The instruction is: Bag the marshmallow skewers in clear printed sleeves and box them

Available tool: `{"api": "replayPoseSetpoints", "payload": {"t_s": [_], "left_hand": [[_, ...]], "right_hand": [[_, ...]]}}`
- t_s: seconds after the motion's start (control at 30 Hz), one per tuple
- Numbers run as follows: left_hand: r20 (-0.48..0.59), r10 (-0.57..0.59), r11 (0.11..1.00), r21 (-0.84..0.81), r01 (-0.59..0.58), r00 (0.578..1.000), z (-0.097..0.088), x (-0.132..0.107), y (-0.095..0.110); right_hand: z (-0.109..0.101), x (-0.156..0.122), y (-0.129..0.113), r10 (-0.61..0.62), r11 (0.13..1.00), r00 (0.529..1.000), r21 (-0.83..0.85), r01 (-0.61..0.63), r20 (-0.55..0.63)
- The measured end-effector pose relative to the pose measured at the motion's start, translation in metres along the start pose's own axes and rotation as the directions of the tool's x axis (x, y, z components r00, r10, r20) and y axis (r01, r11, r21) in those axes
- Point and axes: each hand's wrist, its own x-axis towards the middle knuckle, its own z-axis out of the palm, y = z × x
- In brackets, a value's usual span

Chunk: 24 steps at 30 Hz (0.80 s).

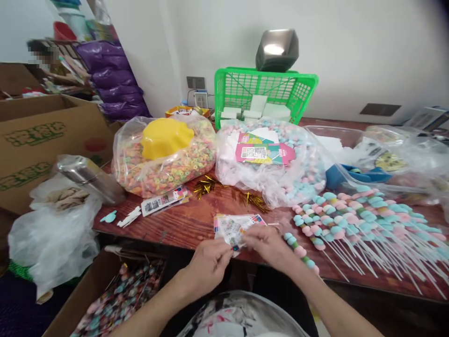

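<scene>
My left hand (207,266) and my right hand (267,243) meet at the near edge of the wooden table (196,217). Both pinch a small clear printed packet (234,228) that lies on a little stack of the same packets. A marshmallow skewer (300,251) with blue, pink and green pieces lies just right of my right hand. Beyond it, several more pink and blue marshmallow skewers (358,215) are laid out in a row, with their white sticks pointing right and toward me.
A bag of coloured cereal rings (164,164) with a yellow scoop and a bag of pink-blue marshmallows (273,164) stand behind the packets. Gold twist ties (206,186) lie between them. A green basket (266,91) is at the back. A box of wrapped skewers (119,299) sits below left.
</scene>
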Motion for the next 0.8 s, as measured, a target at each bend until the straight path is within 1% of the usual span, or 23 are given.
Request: {"api": "replayPoseSetpoints", "payload": {"t_s": [0.03,0.07,0.1,0.13,0.17,0.2,0.23,0.27,0.33,0.4,0.47,0.53,0.63,0.73,0.8], "left_hand": [[-0.027,-0.09,0.984,-0.154,0.085,0.996,-0.001,0.004,0.0],[-0.036,-0.194,0.931,-0.321,0.172,0.98,-0.002,0.009,-0.001],[-0.031,-0.294,0.842,-0.481,0.243,0.955,-0.003,0.013,-0.001],[-0.019,-0.38,0.735,-0.614,0.289,0.925,-0.002,0.016,-0.002],[-0.009,-0.447,0.632,-0.711,0.309,0.894,-0.002,0.019,-0.002],[-0.005,-0.494,0.55,-0.776,0.308,0.869,-0.001,0.021,-0.002],[-0.004,-0.524,0.489,-0.82,0.298,0.852,0.0,0.022,-0.002],[0.0,-0.542,0.444,-0.849,0.286,0.841,0.001,0.023,-0.002],[0.012,-0.557,0.391,-0.878,0.275,0.83,0.001,0.022,-0.003],[0.022,-0.555,0.371,-0.888,0.271,0.832,0.0,0.02,-0.005],[0.028,-0.545,0.37,-0.889,0.271,0.838,-0.002,0.019,-0.007],[0.038,-0.545,0.367,-0.887,0.279,0.837,-0.003,0.019,-0.008],[0.05,-0.567,0.365,-0.88,0.305,0.822,-0.004,0.023,-0.01],[0.036,-0.553,0.422,-0.849,0.317,0.833,-0.004,0.032,-0.011],[0.017,-0.523,0.49,-0.811,0.318,0.852,-0.003,0.041,-0.011]], "right_hand": [[-0.006,0.01,0.009,0.062,0.997,0.997,-0.035,-0.063,-0.051],[-0.011,0.02,0.018,0.128,0.988,0.986,-0.076,-0.136,-0.107],[-0.014,0.032,0.026,0.187,0.971,0.97,-0.119,-0.206,-0.158],[-0.015,0.044,0.033,0.235,0.952,0.953,-0.154,-0.266,-0.191],[-0.014,0.056,0.039,0.272,0.933,0.939,-0.183,-0.311,-0.211],[-0.012,0.067,0.044,0.303,0.914,0.926,-0.206,-0.349,-0.225],[-0.01,0.078,0.047,0.329,0.898,0.916,-0.222,-0.379,-0.231],[-0.007,0.087,0.05,0.351,0.885,0.906,-0.232,-0.403,-0.235],[-0.003,0.101,0.052,0.389,0.865,0.89,-0.238,-0.442,-0.238],[-0.001,0.109,0.053,0.409,0.86,0.883,-0.226,-0.458,-0.231],[-0.002,0.111,0.055,0.404,0.874,0.889,-0.194,-0.445,-0.217],[-0.004,0.107,0.058,0.365,0.908,0.909,-0.137,-0.395,-0.203],[-0.011,0.094,0.065,0.27,0.96,0.938,-0.01,-0.278,-0.216],[-0.017,0.079,0.066,0.191,0.98,0.939,0.115,-0.165,-0.285],[-0.02,0.069,0.057,0.142,0.98,0.937,0.177,-0.088,-0.32]]}}
